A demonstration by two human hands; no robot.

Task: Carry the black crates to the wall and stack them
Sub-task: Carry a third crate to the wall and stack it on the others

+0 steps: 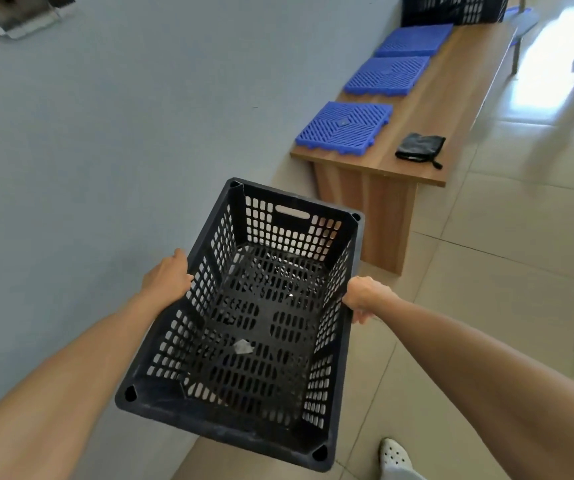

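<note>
I hold a black perforated crate [254, 327] in the air in front of me, its open top facing up and a scrap of paper on its floor. My left hand [169, 273] grips its left rim. My right hand [365, 296] grips its right rim, fingers curled under the edge. The grey wall [105, 133] runs along the crate's left side, very close. Another black crate [451, 8] stands at the far end of the wooden bench, cut off by the top edge of the view.
A long wooden bench [424, 133] stands against the wall ahead on the right, bearing three blue grid tiles [344, 128] and a black pouch [420, 147]. Beige floor tiles spread to the right. My white shoe [394, 455] shows at the bottom.
</note>
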